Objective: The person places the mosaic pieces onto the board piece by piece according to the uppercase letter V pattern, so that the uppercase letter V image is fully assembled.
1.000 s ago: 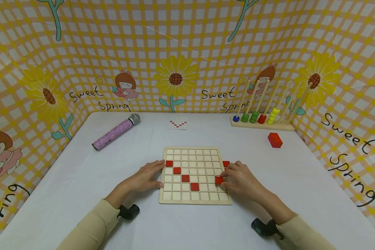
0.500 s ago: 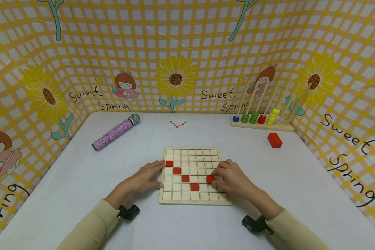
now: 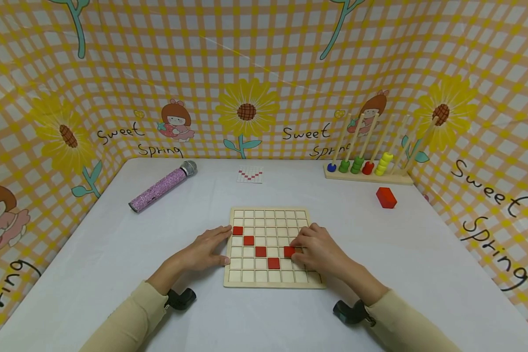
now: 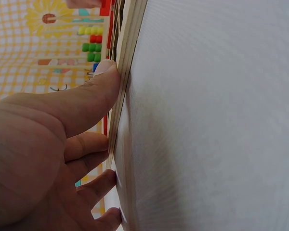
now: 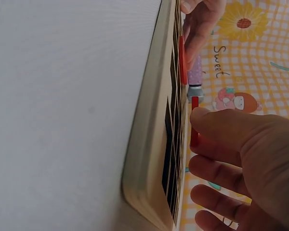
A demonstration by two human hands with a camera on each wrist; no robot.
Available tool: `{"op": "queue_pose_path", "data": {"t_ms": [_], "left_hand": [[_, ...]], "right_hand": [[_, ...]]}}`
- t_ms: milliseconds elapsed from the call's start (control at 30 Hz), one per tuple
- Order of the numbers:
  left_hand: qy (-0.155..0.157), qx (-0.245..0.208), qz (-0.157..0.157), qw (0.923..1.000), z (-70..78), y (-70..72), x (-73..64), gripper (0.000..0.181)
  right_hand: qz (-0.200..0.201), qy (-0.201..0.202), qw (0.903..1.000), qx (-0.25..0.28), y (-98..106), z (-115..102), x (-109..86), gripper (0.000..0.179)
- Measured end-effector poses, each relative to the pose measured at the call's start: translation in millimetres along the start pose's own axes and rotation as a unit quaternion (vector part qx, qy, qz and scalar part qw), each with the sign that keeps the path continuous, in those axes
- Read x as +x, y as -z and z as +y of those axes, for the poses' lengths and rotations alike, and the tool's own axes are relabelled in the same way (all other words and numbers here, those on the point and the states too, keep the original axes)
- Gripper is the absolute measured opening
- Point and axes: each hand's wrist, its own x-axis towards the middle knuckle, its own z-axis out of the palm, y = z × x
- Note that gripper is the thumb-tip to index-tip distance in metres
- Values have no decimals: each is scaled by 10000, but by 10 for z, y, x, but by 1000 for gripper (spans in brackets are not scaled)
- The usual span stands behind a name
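My right hand (image 3: pixel 319 249) pinches a red square tile (image 3: pixel 289 252) between thumb and fingertips, over the right part of a wooden grid board (image 3: pixel 275 284). In the right wrist view the pinched tile (image 5: pixel 194 122) stands edge-on, a little off the board's surface. My left hand (image 3: pixel 207 250) lies at the board's left edge, its fingers fairly straight; the thumb (image 4: pixel 98 94) presses against the rim in the left wrist view. Several red tiles step down diagonally across the board, from the left-column tile (image 3: pixel 237 231) to the lowest tile (image 3: pixel 274 263). The right hand hides some cells.
Behind the board lies a small printed card (image 3: pixel 250 174) showing a red V pattern on a grid. A glittery purple microphone (image 3: pixel 163 187) is at the back left. A bead abacus (image 3: pixel 368 177) and a red block (image 3: pixel 386 197) stand at the back right.
My right hand has moved left over the board with the pinched tile. A second red tile seen earlier beyond the board's right edge no longer shows. The left hand stays put.
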Motion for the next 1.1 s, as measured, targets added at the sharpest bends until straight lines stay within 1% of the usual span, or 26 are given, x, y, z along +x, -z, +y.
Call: {"op": "queue_pose_path", "data": {"t_ms": [167,467,767,1100], "left_hand": [[-35,17,14,10000,-5,-5,3,75],[-133,13,1,9999,-2,-1,-7,75],[-67,1,-2,10000,-8,-6,2,76],[-155,62,20,9999,10,11,-15,75]], "right_hand": [[-63,-1,10000,5,-12,-26,22,21],[17,244,9997,-47,-59,-8,35,20],[-21,291,9995,-101,-77,-2,58,21],[-15,307,9994,-127,-88,-4,63,19]]}}
